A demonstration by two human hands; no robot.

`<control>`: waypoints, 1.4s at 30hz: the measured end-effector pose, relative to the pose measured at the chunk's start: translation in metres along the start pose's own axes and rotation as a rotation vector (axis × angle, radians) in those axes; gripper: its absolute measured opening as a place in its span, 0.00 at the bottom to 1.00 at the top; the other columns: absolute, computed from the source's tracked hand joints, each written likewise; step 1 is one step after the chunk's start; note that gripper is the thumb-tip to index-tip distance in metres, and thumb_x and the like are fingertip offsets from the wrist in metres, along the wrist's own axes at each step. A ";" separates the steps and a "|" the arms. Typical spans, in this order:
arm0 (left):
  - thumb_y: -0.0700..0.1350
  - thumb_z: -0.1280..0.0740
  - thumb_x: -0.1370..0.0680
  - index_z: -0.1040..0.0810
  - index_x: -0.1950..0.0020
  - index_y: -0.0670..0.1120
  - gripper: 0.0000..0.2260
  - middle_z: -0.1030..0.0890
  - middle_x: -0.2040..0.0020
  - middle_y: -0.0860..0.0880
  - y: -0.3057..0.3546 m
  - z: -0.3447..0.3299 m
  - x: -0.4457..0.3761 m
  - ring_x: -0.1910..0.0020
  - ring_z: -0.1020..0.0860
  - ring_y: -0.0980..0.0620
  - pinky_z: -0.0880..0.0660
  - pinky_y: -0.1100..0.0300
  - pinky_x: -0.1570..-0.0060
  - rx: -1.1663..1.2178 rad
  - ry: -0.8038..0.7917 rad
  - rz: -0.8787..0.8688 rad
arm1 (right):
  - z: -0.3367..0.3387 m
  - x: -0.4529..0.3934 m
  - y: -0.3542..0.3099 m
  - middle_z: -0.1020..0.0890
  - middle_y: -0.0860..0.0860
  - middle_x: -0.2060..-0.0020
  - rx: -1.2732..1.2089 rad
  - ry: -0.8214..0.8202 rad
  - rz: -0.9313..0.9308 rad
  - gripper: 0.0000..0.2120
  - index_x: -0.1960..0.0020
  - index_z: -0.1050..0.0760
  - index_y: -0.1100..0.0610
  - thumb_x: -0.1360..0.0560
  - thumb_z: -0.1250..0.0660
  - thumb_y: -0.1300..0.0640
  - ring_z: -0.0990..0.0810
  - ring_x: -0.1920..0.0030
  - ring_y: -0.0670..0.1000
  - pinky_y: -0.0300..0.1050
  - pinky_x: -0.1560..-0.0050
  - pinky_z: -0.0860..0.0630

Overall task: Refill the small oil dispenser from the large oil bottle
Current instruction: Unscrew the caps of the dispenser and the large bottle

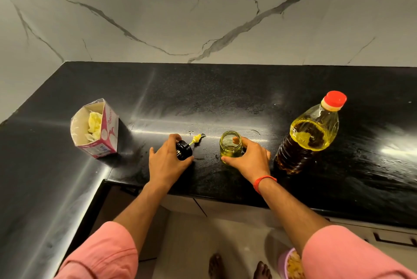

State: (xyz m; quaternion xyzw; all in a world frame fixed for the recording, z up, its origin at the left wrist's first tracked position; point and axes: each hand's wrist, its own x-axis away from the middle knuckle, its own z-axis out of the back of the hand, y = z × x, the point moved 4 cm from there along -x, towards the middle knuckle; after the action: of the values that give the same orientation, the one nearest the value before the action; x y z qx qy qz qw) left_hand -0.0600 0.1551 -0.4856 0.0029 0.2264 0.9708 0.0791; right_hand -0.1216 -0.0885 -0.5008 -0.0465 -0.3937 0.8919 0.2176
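One step done: dispenser (pixel 230 146) open in right hand (pixel 250 161), left hand (pixel 167 161) gripping its cap (pixel 184 150) on counter (pixel 248 98); bottle (pixel 309 134) capped, pouring left.

Both forearms reach forward over the counter edge (pixel 225 197), bare from the rolled pink sleeves (pixel 101 254) to the wrists. The left hand (pixel 168 161), just beyond that edge, curls its thumb and fingers around a black dispenser cap (pixel 184 150). The right hand (pixel 250 159), beside it and equally far past the edge, wraps its thumb and fingers round the open small oil dispenser (pixel 230 146); a red thread band (pixel 262 183) circles its wrist.
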 end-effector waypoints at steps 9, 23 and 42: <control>0.61 0.23 0.30 0.39 0.24 0.58 0.39 0.20 0.35 0.51 0.002 -0.001 -0.002 0.34 0.22 0.48 0.40 0.30 0.27 -0.024 -0.033 0.000 | 0.003 0.004 -0.002 0.18 0.45 0.43 -0.018 -0.034 -0.005 0.33 0.35 0.23 0.43 0.38 0.21 0.38 0.25 0.37 0.51 0.47 0.41 0.42; 0.60 0.22 0.31 0.43 0.19 0.60 0.46 0.36 0.21 0.49 0.042 0.026 0.007 0.22 0.36 0.45 0.49 0.24 0.27 0.085 0.071 -0.116 | 0.053 0.051 -0.020 0.32 0.41 0.26 -0.137 0.074 0.253 0.46 0.22 0.42 0.40 0.33 0.23 0.39 0.37 0.25 0.42 0.53 0.24 0.42; 0.51 0.32 0.18 0.34 0.22 0.59 0.25 0.30 0.25 0.54 0.308 0.086 0.008 0.29 0.30 0.54 0.31 0.58 0.34 0.021 -0.191 -0.995 | 0.198 0.052 0.004 0.30 0.47 0.33 -0.281 0.383 0.130 0.36 0.27 0.33 0.48 0.30 0.22 0.47 0.28 0.35 0.44 0.39 0.36 0.29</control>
State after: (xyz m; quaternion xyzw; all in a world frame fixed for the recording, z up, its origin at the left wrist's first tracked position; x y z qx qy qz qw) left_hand -0.1110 -0.0788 -0.2730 -0.0158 0.2017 0.8087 0.5523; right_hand -0.2197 -0.2037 -0.3632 -0.2698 -0.4615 0.8154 0.2220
